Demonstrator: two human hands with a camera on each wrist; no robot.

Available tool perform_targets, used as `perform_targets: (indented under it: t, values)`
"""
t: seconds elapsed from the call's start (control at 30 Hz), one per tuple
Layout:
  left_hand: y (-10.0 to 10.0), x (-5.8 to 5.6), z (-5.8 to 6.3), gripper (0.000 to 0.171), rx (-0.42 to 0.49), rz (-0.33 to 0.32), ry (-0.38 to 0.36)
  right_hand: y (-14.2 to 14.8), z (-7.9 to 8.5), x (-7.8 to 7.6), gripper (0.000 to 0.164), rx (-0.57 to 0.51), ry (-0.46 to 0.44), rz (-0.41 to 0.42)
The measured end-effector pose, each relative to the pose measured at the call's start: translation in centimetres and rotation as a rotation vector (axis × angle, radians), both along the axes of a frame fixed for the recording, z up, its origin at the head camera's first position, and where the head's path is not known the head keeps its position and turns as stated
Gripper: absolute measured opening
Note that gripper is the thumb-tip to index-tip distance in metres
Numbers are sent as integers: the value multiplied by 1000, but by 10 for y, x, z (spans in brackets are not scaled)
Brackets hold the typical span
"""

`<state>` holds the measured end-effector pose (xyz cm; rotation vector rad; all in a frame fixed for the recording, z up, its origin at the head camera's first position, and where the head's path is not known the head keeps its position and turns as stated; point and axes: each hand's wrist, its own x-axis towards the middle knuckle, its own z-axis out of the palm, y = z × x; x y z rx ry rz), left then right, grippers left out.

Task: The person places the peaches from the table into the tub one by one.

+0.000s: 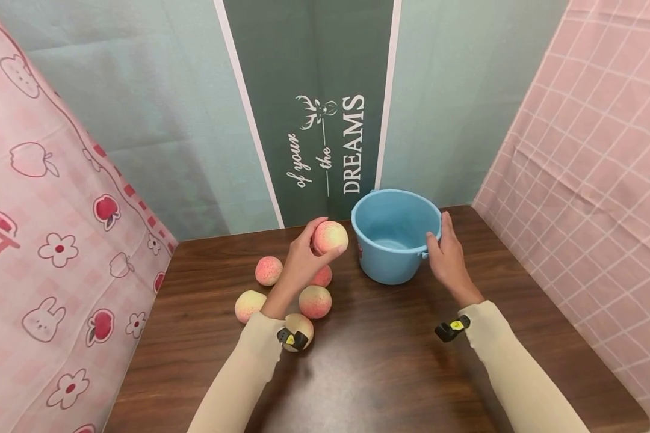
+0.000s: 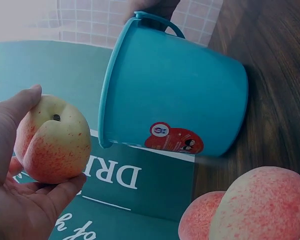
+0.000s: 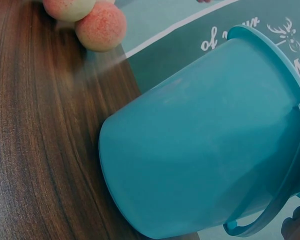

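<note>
My left hand (image 1: pixel 302 257) grips a yellow and pink peach (image 1: pixel 331 237) between thumb and fingers, up off the table and just left of a light blue bucket (image 1: pixel 389 269). The left wrist view shows the peach's stem hollow and crease, with the thumb over its top and fingers beneath. At the bucket's right rim, my right hand (image 1: pixel 452 266) holds on, thumb at the rim and fingers along the outside. The bucket stands upright, and its visible inside floor is bare. A red sticker (image 2: pixel 175 138) marks its side.
Several more peaches lie on the dark wooden table (image 1: pixel 368 361) around and under my left forearm, among them one peach (image 1: pixel 268 270) at the back and another peach (image 1: pixel 315 302) nearer the bucket. Cloth-covered walls close off the back, left and right.
</note>
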<state>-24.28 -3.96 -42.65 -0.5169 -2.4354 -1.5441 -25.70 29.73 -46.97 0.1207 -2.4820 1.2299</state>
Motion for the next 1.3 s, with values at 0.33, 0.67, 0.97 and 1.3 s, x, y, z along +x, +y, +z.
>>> perform_targets:
  t: [0.33,0.67,0.97,1.3]
  values:
    - [8,-6,3,76,22,-20,0,-1,1,0,69,-1,-9,0]
    - [16,-11,7,77,12,-28,5,-2,5,1,69,5,-4,-5]
    - [24,-14,10,74,18,-51,12,-2,4,1,69,6,-5,-9]
    - [32,-18,9,75,19,-72,3,-2,2,3,69,4,-15,-8]
